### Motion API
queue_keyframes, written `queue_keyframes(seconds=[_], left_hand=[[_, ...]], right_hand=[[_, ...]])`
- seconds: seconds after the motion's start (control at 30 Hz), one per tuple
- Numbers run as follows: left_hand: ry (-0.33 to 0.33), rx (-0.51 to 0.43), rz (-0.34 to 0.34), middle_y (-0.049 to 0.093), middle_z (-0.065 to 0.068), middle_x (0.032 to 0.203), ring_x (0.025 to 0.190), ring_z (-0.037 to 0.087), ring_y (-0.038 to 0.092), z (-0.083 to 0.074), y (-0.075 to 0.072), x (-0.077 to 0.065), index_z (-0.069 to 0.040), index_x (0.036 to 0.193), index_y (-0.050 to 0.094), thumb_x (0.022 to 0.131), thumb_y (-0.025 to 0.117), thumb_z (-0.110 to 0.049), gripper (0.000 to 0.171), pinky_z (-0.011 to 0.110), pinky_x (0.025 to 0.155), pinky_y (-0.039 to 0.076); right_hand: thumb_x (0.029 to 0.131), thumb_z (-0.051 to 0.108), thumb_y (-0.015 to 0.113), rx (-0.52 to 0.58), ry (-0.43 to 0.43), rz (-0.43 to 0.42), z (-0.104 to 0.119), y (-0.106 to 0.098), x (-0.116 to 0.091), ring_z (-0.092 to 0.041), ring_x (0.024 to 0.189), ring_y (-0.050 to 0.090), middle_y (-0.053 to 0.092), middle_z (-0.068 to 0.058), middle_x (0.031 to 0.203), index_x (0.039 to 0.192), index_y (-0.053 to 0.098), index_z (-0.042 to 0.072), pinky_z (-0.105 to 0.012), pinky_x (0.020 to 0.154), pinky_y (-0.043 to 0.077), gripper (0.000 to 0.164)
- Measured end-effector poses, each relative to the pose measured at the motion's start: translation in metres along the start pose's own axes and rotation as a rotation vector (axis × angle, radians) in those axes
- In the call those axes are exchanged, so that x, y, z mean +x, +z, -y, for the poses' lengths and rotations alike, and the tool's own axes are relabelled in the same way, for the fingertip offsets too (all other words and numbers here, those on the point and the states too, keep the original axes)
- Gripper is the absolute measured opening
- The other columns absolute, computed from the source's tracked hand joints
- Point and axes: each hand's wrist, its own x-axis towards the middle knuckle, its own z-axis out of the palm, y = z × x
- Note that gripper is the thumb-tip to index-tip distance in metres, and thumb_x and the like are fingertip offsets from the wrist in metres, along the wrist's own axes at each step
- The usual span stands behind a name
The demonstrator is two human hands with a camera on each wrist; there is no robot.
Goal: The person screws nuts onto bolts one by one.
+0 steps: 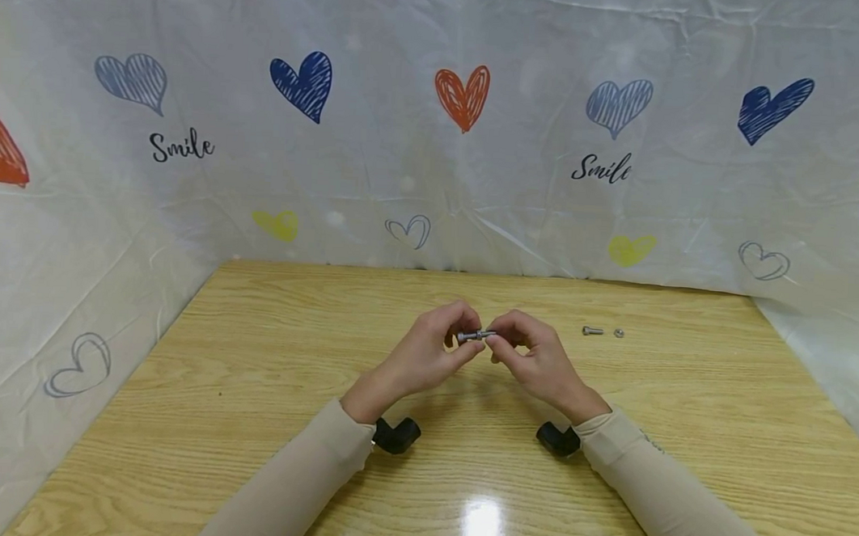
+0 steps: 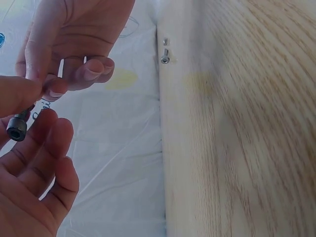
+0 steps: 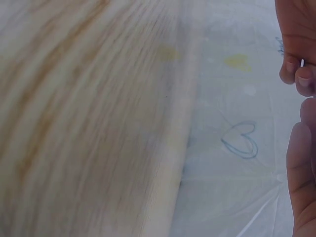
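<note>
A metal socket-head bolt (image 1: 468, 336) is held between both hands above the wooden table, its head towards the left. My left hand (image 1: 431, 341) pinches it with thumb and fingers. At the bolt's far end, the thumb and index finger of my right hand (image 1: 539, 363) grip the tip. A small nut-like collar shows midway along the shank. In the left wrist view the hex socket of the bolt head (image 2: 17, 129) faces the camera, and fingers cover much of the shank. Only the hands' edges appear in the right wrist view.
On the table (image 1: 287, 333), right of the hands, lie a second socket-head bolt (image 1: 592, 331) and a loose nut (image 1: 619, 333). A white sheet (image 1: 377, 160) printed with hearts hangs behind the table and along its sides. Black wrist mounts (image 1: 397, 436) show below the sleeves.
</note>
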Motion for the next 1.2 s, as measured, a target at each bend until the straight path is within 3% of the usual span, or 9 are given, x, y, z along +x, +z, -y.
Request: queue_keyframes(seconds=[0.23,0.37,0.5,0.6,0.67,0.87,1.03,1.2], left_hand=[[-0.052,-0.011,0.018,0.057,-0.007,0.084,0.073,0.008,0.05,0.001,0.0,-0.001,-0.015,0.093,0.06,0.097,0.058,-0.019,0.007,0.042,0.067,0.047],[-0.093,-0.008,0.039,0.057,-0.007,0.084,0.073,0.008,0.051,0.0,-0.001,-0.002,-0.016,0.092,0.063,0.1,0.053,-0.023,0.015,0.037,0.069,0.048],[-0.118,0.002,0.052,0.057,-0.006,0.084,0.074,0.008,0.052,0.0,-0.002,-0.002,-0.016,0.091,0.066,0.101,0.051,-0.026,0.02,0.03,0.071,0.048],[-0.137,-0.003,0.051,0.058,-0.006,0.087,0.076,0.008,0.052,0.001,-0.002,-0.002,-0.015,0.094,0.067,0.101,0.051,-0.028,0.022,0.034,0.072,0.049],[-0.145,-0.009,0.046,0.06,-0.006,0.089,0.077,0.008,0.053,0.001,-0.001,-0.002,-0.014,0.1,0.066,0.099,0.055,-0.03,0.019,0.038,0.072,0.05],[-0.074,-0.026,0.022,0.061,-0.003,0.091,0.076,0.011,0.055,0.0,0.0,0.0,-0.011,0.108,0.055,0.088,0.071,-0.018,0.027,0.04,0.066,0.048],[-0.035,-0.012,0.019,0.057,-0.005,0.085,0.074,0.01,0.05,0.0,0.0,0.0,-0.012,0.098,0.054,0.089,0.068,-0.009,0.017,0.039,0.063,0.045],[-0.033,-0.004,0.026,0.056,-0.006,0.085,0.074,0.009,0.051,0.0,0.0,0.0,-0.012,0.095,0.055,0.092,0.065,-0.01,0.011,0.042,0.064,0.046]], right_hand=[[0.092,-0.008,0.056,-0.005,0.001,-0.003,0.001,0.0,0.0,-0.032,0.067,0.061,0.062,-0.012,0.086,0.098,0.061,-0.002,-0.031,0.062,0.051,0.009],[0.093,-0.007,0.056,-0.002,0.01,-0.009,-0.001,0.0,-0.001,-0.033,0.066,0.061,0.062,-0.01,0.086,0.098,0.061,-0.001,-0.031,0.062,0.051,0.009],[0.094,0.001,0.058,0.01,0.01,-0.012,-0.021,0.001,-0.003,-0.024,0.066,0.062,0.062,-0.004,0.087,0.1,0.062,0.007,-0.032,0.062,0.052,0.009],[0.095,0.003,0.058,0.009,0.007,-0.011,-0.027,0.001,-0.003,-0.021,0.067,0.062,0.062,-0.003,0.088,0.1,0.062,0.009,-0.031,0.062,0.052,0.009],[0.094,0.0,0.057,0.004,0.013,-0.008,-0.018,0.001,-0.003,-0.025,0.067,0.062,0.062,-0.006,0.088,0.1,0.062,0.006,-0.031,0.063,0.052,0.009],[0.092,-0.007,0.056,-0.004,0.022,-0.002,0.0,0.0,-0.001,-0.033,0.067,0.061,0.061,-0.013,0.086,0.098,0.06,-0.003,-0.03,0.061,0.051,0.008],[0.092,-0.007,0.057,-0.004,0.024,0.003,0.001,0.001,-0.001,-0.03,0.068,0.061,0.062,-0.018,0.088,0.098,0.061,-0.003,-0.031,0.062,0.052,0.008],[0.093,-0.006,0.056,-0.002,0.014,0.008,0.0,0.001,-0.001,-0.029,0.068,0.061,0.062,-0.021,0.09,0.099,0.061,-0.003,-0.032,0.063,0.052,0.008]])
